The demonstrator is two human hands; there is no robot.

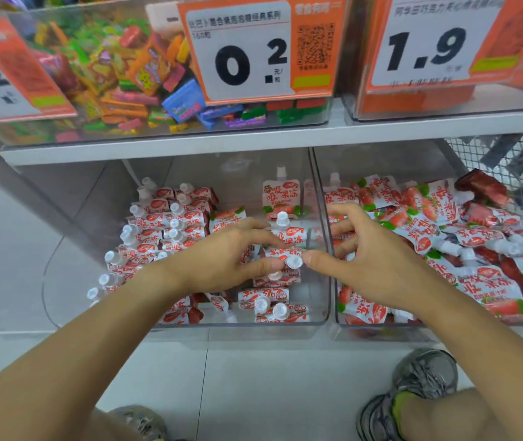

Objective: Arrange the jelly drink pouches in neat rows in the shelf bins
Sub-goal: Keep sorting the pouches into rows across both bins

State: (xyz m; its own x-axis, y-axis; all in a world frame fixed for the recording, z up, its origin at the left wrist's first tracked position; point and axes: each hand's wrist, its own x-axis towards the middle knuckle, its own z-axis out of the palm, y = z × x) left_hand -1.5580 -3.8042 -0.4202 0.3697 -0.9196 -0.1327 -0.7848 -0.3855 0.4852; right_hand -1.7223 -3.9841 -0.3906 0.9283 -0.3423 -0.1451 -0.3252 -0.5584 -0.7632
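Note:
Two clear shelf bins sit side by side. The left bin (190, 327) has strawberry jelly pouches (158, 230) packed in rows along its left side, caps up. A shorter column runs along its right side, with one pouch (281, 198) upright at the back. My left hand (228, 256) pinches a pouch (285, 246) in that column between thumb and forefinger. My right hand (362, 253) straddles the wall between the bins. Its thumb tip touches that pouch's white cap, and its fingers curl loosely over the right bin (378, 327), where pouches (444, 224) lie in a loose heap.
The shelf above carries a clear bin of mixed wrapped candies (120, 74) and orange price tags (241, 52). A wire mesh basket (514, 160) stands at the far right. My grey shoe (425, 377) is on the tiled floor below the bins.

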